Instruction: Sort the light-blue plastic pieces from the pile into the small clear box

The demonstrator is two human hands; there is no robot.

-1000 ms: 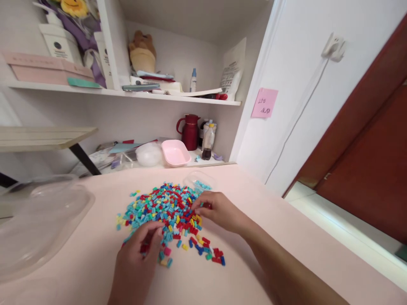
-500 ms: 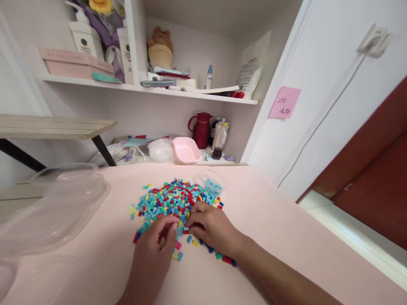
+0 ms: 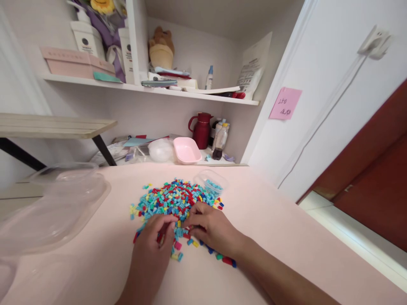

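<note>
A heap of small toy building bricks in light blue, red, yellow, green and dark blue lies on the pink tabletop. At its near left edge, my left hand has thumb and forefinger brought close together; whatever is between the fingertips is too small to name. My right hand reaches into the near right side of the heap, fingers curled down among the bricks. Its fingertips are partly hidden, so I cannot make out what they pinch. Behind the heap, a clear plastic tub holds light blue bricks.
Clear plastic trays stand at the left. Along the back are a pink basin, a dark red jug and bottles. A wooden ledge juts in from the left. Loose bricks lie near my right wrist.
My right hand has shifted slightly left, its fingertips closer to the left hand. My left hand has moved very little, and the heap looks much the same.
</note>
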